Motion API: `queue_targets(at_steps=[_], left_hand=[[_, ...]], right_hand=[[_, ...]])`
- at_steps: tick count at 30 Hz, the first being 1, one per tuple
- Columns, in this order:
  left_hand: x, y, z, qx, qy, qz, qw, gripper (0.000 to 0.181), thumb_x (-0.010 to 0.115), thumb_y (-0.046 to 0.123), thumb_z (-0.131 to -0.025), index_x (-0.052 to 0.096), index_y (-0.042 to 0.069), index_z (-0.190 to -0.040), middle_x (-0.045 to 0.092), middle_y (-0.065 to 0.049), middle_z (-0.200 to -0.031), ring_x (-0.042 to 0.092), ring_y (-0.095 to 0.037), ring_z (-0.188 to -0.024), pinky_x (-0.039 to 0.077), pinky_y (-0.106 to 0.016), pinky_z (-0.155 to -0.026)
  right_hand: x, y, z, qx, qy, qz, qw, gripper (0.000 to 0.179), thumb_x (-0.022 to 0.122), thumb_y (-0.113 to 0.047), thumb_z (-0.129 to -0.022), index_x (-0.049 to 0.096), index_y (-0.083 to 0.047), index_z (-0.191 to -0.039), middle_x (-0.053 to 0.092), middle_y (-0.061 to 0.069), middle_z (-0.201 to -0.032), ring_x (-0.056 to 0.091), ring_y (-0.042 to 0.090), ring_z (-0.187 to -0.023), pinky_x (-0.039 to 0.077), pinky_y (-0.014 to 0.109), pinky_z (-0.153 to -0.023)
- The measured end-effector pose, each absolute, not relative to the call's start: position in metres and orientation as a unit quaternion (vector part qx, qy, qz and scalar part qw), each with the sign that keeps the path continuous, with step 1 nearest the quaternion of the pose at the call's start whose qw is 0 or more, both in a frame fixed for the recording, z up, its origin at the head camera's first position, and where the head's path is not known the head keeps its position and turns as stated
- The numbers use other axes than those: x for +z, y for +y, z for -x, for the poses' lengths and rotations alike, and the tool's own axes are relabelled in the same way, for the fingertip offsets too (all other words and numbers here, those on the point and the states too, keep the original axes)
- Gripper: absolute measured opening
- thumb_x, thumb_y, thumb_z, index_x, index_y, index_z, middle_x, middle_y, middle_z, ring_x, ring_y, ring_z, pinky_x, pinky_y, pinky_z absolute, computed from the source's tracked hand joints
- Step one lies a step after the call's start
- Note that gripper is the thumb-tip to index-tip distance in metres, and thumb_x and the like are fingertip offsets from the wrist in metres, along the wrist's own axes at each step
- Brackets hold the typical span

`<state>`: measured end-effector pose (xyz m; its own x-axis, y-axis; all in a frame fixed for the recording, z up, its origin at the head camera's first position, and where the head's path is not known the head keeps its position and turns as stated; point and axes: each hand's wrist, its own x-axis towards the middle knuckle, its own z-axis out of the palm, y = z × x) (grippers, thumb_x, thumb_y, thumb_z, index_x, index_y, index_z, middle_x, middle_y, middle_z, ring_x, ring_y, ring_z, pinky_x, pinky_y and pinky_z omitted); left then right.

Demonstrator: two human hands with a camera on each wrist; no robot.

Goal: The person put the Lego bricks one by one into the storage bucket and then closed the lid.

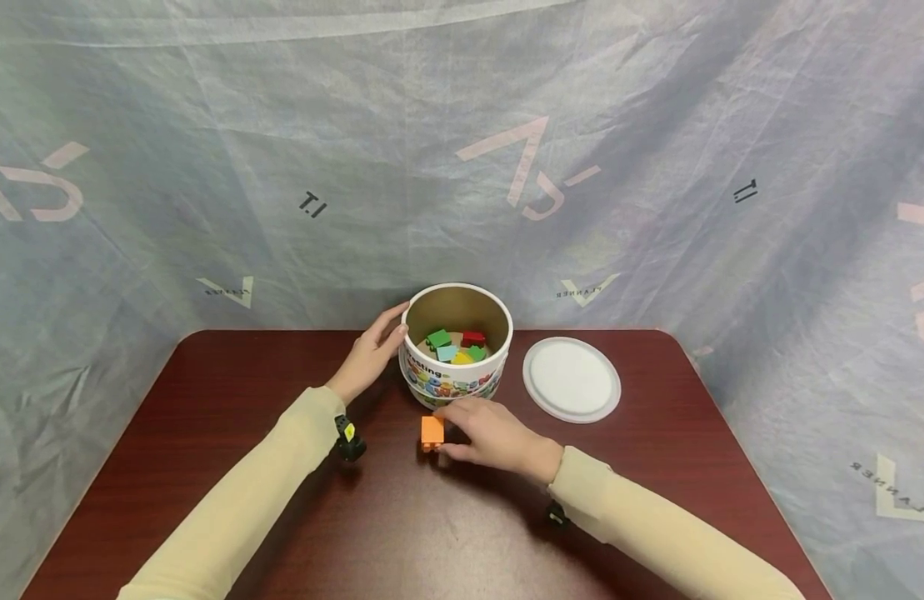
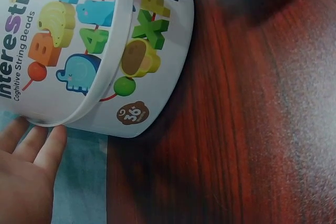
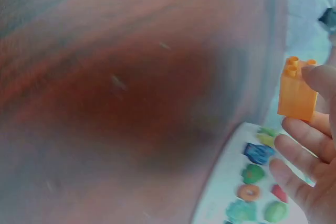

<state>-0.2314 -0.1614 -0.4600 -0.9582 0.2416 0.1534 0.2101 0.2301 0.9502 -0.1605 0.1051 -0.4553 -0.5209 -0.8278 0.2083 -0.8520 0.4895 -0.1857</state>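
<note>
A round white bucket (image 1: 415, 367) with printed colourful bead pictures stands at the back of the table. Several toy building blocks lie in it, among them a red block (image 1: 473, 339), a green block (image 1: 438, 338) and a light blue block (image 1: 447, 353). My left hand (image 1: 370, 356) rests against the bucket's left side; in the left wrist view its fingers (image 2: 48, 153) lie fairly straight along the wall. In front of the bucket, my right hand (image 1: 499, 437) pinches an orange toy block (image 1: 432, 431) between thumb and fingers. Studs show on one end of that block (image 3: 297, 95) in the right wrist view.
A round white lid (image 1: 571, 379) lies on the dark red wooden table (image 1: 432, 533), right of the bucket. Grey printed cloth (image 1: 357, 167) hangs behind the table and along its sides. Each sleeve carries a small black device at the wrist.
</note>
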Motion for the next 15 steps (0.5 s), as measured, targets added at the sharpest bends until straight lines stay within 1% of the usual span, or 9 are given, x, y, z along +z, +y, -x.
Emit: queue_targets(at_steps=[6,11,13,15], left_hand=[[-0.457,-0.161,0.232,0.602,0.785,-0.144,0.005,0.054,0.05,0.037,-0.111,0.036,0.03,-0.163,0.038,-0.016,-0.164,0.047,-0.031,-0.145,0.048,-0.05,-0.111],[-0.458,-0.161,0.234,0.604,0.783,-0.146,0.005,0.053,0.049,0.035,-0.112,0.036,0.029,-0.163,0.039,-0.017,-0.164,0.047,-0.032,-0.145,0.048,-0.052,-0.11],[-0.46,-0.161,0.234,0.607,0.781,-0.146,0.006,0.054,0.05,0.035,-0.112,0.036,0.028,-0.163,0.039,-0.017,-0.164,0.047,-0.033,-0.145,0.048,-0.053,-0.111],[-0.461,-0.161,0.234,0.609,0.78,-0.144,0.007,0.054,0.05,0.034,-0.112,0.036,0.028,-0.163,0.039,-0.017,-0.164,0.047,-0.033,-0.145,0.047,-0.053,-0.111]], right_hand=[[-0.422,0.114,0.16,0.14,-0.853,-0.498,0.064,0.04,0.079,-0.033,-0.094,0.07,-0.011,-0.126,0.071,0.0,-0.116,0.066,0.015,-0.107,0.057,0.034,-0.09],[-0.394,0.122,0.164,0.152,-0.848,-0.502,0.077,0.042,0.08,-0.033,-0.093,0.069,-0.01,-0.128,0.071,0.001,-0.121,0.066,0.016,-0.112,0.057,0.036,-0.093],[-0.383,0.124,0.167,0.156,-0.845,-0.504,0.086,0.044,0.081,-0.032,-0.092,0.07,-0.009,-0.128,0.072,0.003,-0.12,0.066,0.017,-0.112,0.057,0.036,-0.095],[-0.374,0.126,0.171,0.157,-0.845,-0.503,0.095,0.045,0.082,-0.031,-0.091,0.07,-0.007,-0.128,0.073,0.003,-0.118,0.067,0.019,-0.11,0.057,0.037,-0.094]])
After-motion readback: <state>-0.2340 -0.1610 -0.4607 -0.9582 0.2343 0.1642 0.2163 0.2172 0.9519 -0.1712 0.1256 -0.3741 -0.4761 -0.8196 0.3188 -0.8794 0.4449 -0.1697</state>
